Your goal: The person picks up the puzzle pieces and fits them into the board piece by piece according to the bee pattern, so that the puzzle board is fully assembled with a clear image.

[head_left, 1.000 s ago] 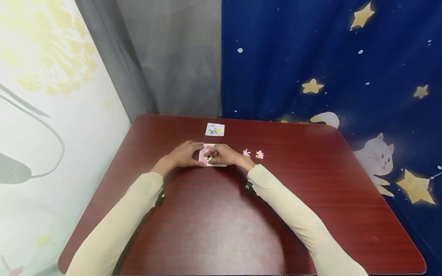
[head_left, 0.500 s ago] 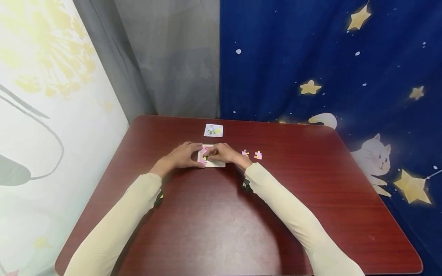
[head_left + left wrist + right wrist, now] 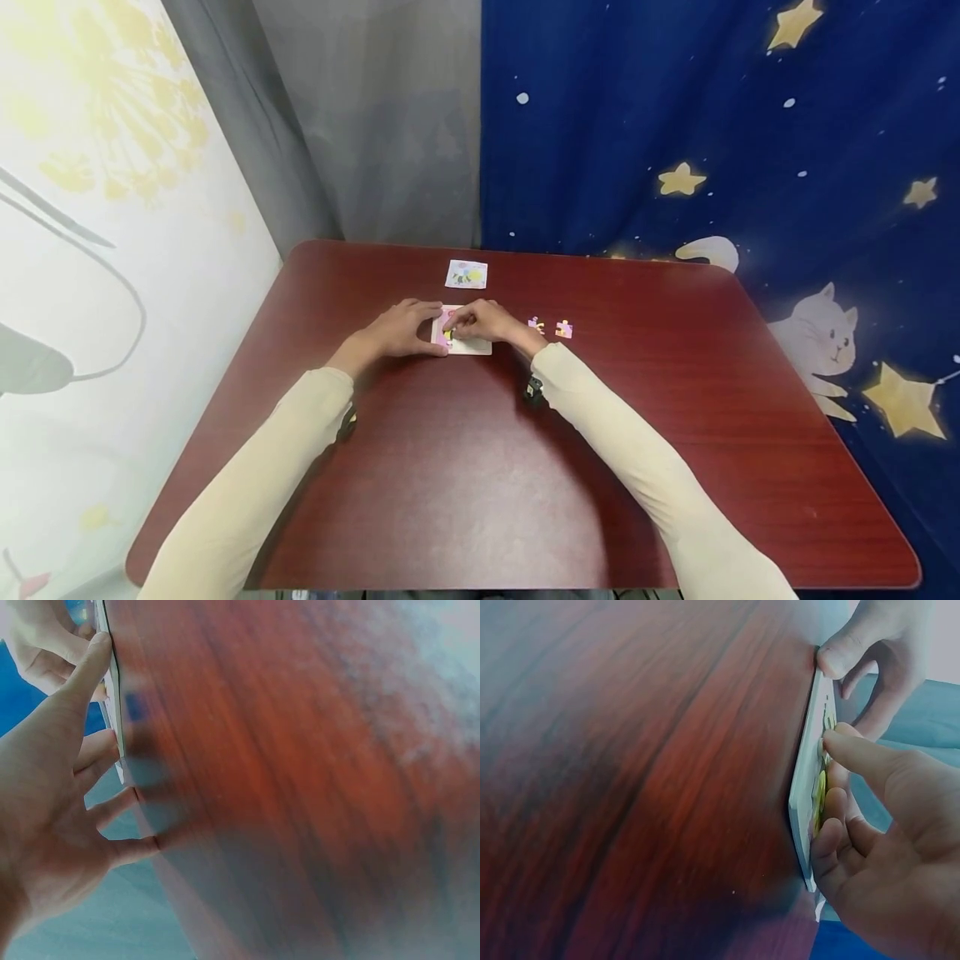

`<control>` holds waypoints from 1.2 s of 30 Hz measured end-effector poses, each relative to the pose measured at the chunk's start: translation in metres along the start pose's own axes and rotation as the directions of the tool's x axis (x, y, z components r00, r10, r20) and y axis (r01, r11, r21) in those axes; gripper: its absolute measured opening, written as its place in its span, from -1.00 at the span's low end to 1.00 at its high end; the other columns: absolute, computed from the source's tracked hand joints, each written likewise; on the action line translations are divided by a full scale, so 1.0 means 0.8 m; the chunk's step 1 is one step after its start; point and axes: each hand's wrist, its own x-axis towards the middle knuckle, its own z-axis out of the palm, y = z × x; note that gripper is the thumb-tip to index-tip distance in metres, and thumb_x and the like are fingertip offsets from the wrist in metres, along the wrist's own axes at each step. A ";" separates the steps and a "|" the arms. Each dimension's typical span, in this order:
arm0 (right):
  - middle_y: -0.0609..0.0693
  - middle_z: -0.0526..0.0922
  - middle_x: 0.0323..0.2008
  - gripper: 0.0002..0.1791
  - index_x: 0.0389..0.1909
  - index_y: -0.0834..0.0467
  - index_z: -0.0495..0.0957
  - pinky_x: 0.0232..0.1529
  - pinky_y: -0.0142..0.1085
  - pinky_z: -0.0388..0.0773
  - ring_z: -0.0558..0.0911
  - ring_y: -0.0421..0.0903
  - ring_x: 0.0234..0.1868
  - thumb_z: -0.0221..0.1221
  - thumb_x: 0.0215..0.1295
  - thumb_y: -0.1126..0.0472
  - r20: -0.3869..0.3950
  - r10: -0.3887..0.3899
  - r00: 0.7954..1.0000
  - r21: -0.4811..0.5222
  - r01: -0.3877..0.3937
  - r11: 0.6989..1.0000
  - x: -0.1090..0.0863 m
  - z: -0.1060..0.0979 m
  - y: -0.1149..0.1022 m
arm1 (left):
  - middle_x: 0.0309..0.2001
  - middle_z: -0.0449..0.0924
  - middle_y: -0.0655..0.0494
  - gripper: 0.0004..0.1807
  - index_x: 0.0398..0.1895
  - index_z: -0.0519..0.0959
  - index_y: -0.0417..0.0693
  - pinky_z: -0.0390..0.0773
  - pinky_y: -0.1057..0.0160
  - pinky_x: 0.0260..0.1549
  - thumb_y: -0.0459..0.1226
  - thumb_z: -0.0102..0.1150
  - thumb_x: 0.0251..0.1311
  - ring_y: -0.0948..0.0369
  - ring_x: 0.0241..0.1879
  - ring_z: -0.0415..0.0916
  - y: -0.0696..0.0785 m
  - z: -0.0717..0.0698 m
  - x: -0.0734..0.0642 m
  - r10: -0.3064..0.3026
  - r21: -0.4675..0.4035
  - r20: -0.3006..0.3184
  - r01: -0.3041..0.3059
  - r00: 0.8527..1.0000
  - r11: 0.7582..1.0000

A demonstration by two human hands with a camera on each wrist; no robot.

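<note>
A small white-framed puzzle board [image 3: 474, 347] lies on the table, its left part filled with a pink and yellow picture. My left hand [image 3: 401, 327] holds the board's left side, thumb at the near corner and index finger at the far one. In the left wrist view, the other fingers of that left hand [image 3: 52, 780] spread down to the tabletop. Over the board's middle, my right hand [image 3: 487, 319] pinches a puzzle piece [image 3: 821, 750] between thumb and index finger, against the board; the fingers mostly hide it. Its other fingertips rest by the board's face.
Two loose pink and yellow puzzle pieces, one [image 3: 535, 325] near the right wrist and another [image 3: 564, 329] farther right, lie on the table. Behind the board lies a picture card [image 3: 467, 275] with a bee. The dark red table [image 3: 420, 500] backs onto a curtain [image 3: 585, 125].
My right hand has shifted slightly toward the board's far side, baring more of its white near-right part. My left hand stays at the board's left side. The loose pieces lie where they were.
</note>
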 end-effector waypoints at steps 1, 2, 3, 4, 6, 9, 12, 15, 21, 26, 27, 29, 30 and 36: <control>-0.12 0.77 -0.29 -0.81 -0.06 0.05 0.82 -0.15 -0.41 0.48 0.62 -0.26 -0.25 0.40 0.33 0.22 -0.003 0.001 1.000 -0.009 -0.001 1.000 0.000 -0.002 -0.001 | 0.54 0.30 -0.03 0.04 0.49 0.42 -0.16 0.26 -0.28 0.39 0.27 0.46 0.08 -0.13 0.51 0.17 0.000 -0.002 0.001 0.003 0.001 -0.002 -0.003 1.000 1.000; -0.12 0.79 -0.27 -0.81 -0.07 0.05 0.82 -0.16 -0.40 0.48 0.62 -0.25 -0.26 0.39 0.33 0.22 -0.005 -0.002 1.000 -0.025 0.001 1.000 0.001 -0.003 -0.001 | 0.54 0.30 -0.03 0.04 0.49 0.42 -0.17 0.27 -0.28 0.39 0.27 0.46 0.07 -0.14 0.51 0.17 0.001 -0.003 0.002 0.005 0.002 -0.004 -0.005 1.000 1.000; -0.12 0.79 -0.24 -0.82 -0.06 0.03 0.82 -0.16 -0.39 0.48 0.62 -0.25 -0.25 0.39 0.34 0.22 -0.007 -0.008 1.000 -0.045 0.007 0.999 0.001 -0.005 -0.002 | 0.54 0.30 -0.03 0.04 0.50 0.41 -0.16 0.27 -0.29 0.38 0.27 0.46 0.08 -0.14 0.51 0.17 0.001 -0.005 0.002 0.005 0.003 -0.005 -0.005 1.000 1.000; -0.11 0.80 -0.22 -0.82 -0.06 0.02 0.82 -0.16 -0.38 0.49 0.62 -0.24 -0.24 0.38 0.35 0.20 -0.007 -0.013 1.000 -0.064 0.013 0.998 0.001 -0.006 -0.003 | 0.55 0.30 -0.03 0.04 0.50 0.41 -0.16 0.27 -0.29 0.38 0.27 0.46 0.08 -0.14 0.51 0.17 0.001 -0.007 0.003 0.004 0.004 -0.005 -0.004 1.000 1.000; -0.08 0.78 -0.19 -0.81 -0.04 -0.01 0.82 -0.16 -0.35 0.50 0.62 -0.20 -0.21 0.37 0.37 0.18 -0.008 -0.030 1.000 -0.101 0.029 0.994 0.000 -0.009 -0.005 | 0.54 0.30 -0.03 0.03 0.50 0.41 -0.16 0.27 -0.30 0.38 0.26 0.46 0.08 -0.15 0.50 0.17 0.001 -0.009 0.003 0.006 0.008 -0.009 -0.006 1.000 1.000; -0.04 0.72 -0.17 -0.77 0.02 -0.05 0.81 -0.15 -0.30 0.52 0.61 -0.15 -0.15 0.38 0.38 0.14 -0.001 -0.047 0.999 -0.139 0.047 0.989 -0.001 -0.010 -0.009 | 0.55 0.30 -0.03 0.03 0.50 0.41 -0.16 0.27 -0.31 0.37 0.26 0.46 0.08 -0.16 0.50 0.17 -0.001 -0.012 0.003 0.004 0.013 -0.009 -0.004 1.000 1.000; -0.06 0.69 -0.14 -0.73 0.05 -0.09 0.80 -0.15 -0.30 0.53 0.62 -0.15 -0.10 0.40 0.35 0.11 -0.008 -0.027 1.000 -0.144 0.025 0.989 -0.003 -0.009 -0.010 | 0.55 0.30 -0.03 0.04 0.50 0.41 -0.15 0.27 -0.32 0.37 0.27 0.46 0.08 -0.15 0.50 0.17 -0.002 -0.013 0.003 0.003 0.014 -0.003 -0.003 1.000 1.000; -0.09 0.70 -0.17 -0.73 0.04 -0.11 0.81 -0.18 -0.31 0.52 0.64 -0.17 -0.13 0.42 0.33 0.10 -0.034 0.007 0.999 -0.136 -0.012 0.991 -0.003 -0.007 -0.009 | 0.55 0.29 -0.04 0.03 0.50 0.41 -0.15 0.26 -0.32 0.37 0.27 0.45 0.10 -0.16 0.50 0.17 -0.003 -0.013 0.005 0.010 0.013 0.000 -0.010 1.000 1.000; -0.08 0.73 -0.21 -0.73 0.01 -0.10 0.81 -0.19 -0.30 0.52 0.66 -0.17 -0.18 0.44 0.30 0.11 -0.041 0.018 0.999 -0.120 -0.023 0.993 -0.003 -0.006 -0.008 | 0.56 0.28 -0.03 0.04 0.52 0.39 -0.13 0.24 -0.32 0.39 0.28 0.44 0.10 -0.16 0.52 0.15 -0.004 -0.010 0.005 -0.001 0.006 0.015 0.001 1.000 1.000; -0.07 0.76 -0.23 -0.72 0.03 -0.03 0.80 -0.19 -0.32 0.50 0.65 -0.18 -0.20 0.43 0.31 0.14 -0.040 -0.028 0.999 -0.086 0.025 0.996 -0.005 -0.006 -0.002 | 0.56 0.28 -0.03 0.04 0.52 0.39 -0.13 0.22 -0.31 0.40 0.29 0.43 0.11 -0.16 0.52 0.14 -0.003 -0.008 0.003 -0.010 0.005 0.021 0.010 1.000 1.000; -0.08 0.77 -0.24 -0.72 0.03 -0.02 0.80 -0.19 -0.33 0.50 0.66 -0.19 -0.21 0.43 0.31 0.15 -0.044 -0.039 0.998 -0.080 0.035 0.996 -0.006 -0.006 0.000 | 0.56 0.28 -0.03 0.03 0.52 0.39 -0.14 0.22 -0.31 0.40 0.29 0.42 0.11 -0.16 0.52 0.15 -0.003 -0.007 0.003 -0.010 0.004 0.019 0.010 1.000 1.000; -0.09 0.77 -0.27 -0.70 0.04 0.00 0.79 -0.18 -0.34 0.49 0.65 -0.20 -0.23 0.44 0.30 0.16 -0.053 -0.058 0.997 -0.069 0.054 0.996 -0.007 -0.005 0.002 | 0.55 0.28 -0.03 0.03 0.52 0.39 -0.14 0.23 -0.31 0.40 0.28 0.42 0.12 -0.16 0.52 0.15 -0.003 -0.006 0.002 -0.009 0.004 0.014 0.009 1.000 1.000; -0.09 0.78 -0.27 -0.69 0.06 0.02 0.78 -0.17 -0.35 0.50 0.65 -0.20 -0.24 0.45 0.30 0.16 -0.054 -0.067 0.996 -0.067 0.064 0.996 -0.007 -0.005 0.004 | 0.55 0.28 -0.04 0.03 0.51 0.40 -0.14 0.23 -0.31 0.40 0.28 0.42 0.12 -0.16 0.52 0.15 -0.003 -0.006 0.001 -0.009 0.004 0.013 0.009 1.000 1.000; -0.05 0.79 -0.23 -0.59 0.14 0.10 0.74 -0.13 -0.36 0.55 0.68 -0.19 -0.23 0.47 0.26 0.18 -0.079 -0.076 0.994 -0.028 0.073 0.997 -0.017 -0.010 0.009 | 0.55 0.28 -0.03 0.02 0.51 0.40 -0.14 0.23 -0.31 0.39 0.28 0.41 0.13 -0.17 0.51 0.15 0.000 -0.002 -0.002 -0.006 0.001 0.014 0.006 1.000 1.000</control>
